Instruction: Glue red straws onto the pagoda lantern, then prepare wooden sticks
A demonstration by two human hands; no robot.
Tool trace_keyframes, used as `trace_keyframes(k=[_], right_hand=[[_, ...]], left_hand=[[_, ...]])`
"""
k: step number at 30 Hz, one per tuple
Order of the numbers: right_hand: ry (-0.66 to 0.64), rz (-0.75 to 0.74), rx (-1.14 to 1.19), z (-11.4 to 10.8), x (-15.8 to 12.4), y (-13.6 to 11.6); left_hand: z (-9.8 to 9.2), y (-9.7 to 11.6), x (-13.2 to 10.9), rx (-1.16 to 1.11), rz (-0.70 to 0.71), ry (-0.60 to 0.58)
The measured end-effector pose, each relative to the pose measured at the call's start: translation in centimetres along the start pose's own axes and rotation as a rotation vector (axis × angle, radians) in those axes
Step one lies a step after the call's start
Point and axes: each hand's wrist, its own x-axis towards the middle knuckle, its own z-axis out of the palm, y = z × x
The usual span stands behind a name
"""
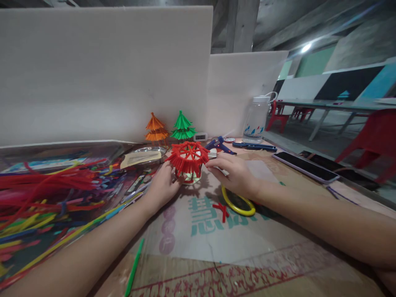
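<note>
between the two sets of fingers i have the red model, upright, on my remote feed. left hand: fingers curled in, looks closed on its lower left side, tips partly hidden. right hand: fingers half bent, tips at the right edge of the rim, can't tell if gripping. done: fringed lower tier, spokes across the ring, posts under it. beyond the fingers, orange model and green model each have two tiers and a peak; going by those, i'd judge red partway, upper tier and peak left. red offcuts and yellow loop nearer than the right fingers; glue gun just past them.
</note>
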Motion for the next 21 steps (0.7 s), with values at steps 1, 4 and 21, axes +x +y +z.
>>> trace_keyframes(k=[1,4,21], right_hand=[[-0.012,-0.077,-0.042,-0.05,0.0,-0.02],[-0.009,-0.154,-0.111,0.12,-0.09,-0.08],[-0.014,-0.155,-0.068,0.4,-0.27,0.07]], left_hand=[[-0.02,0.05,0.0,0.0,-0.002,0.002],[-0.09,0.27,-0.01,-0.007,0.003,0.002],[0.32,0.08,-0.02,-0.118,-0.084,-0.017]])
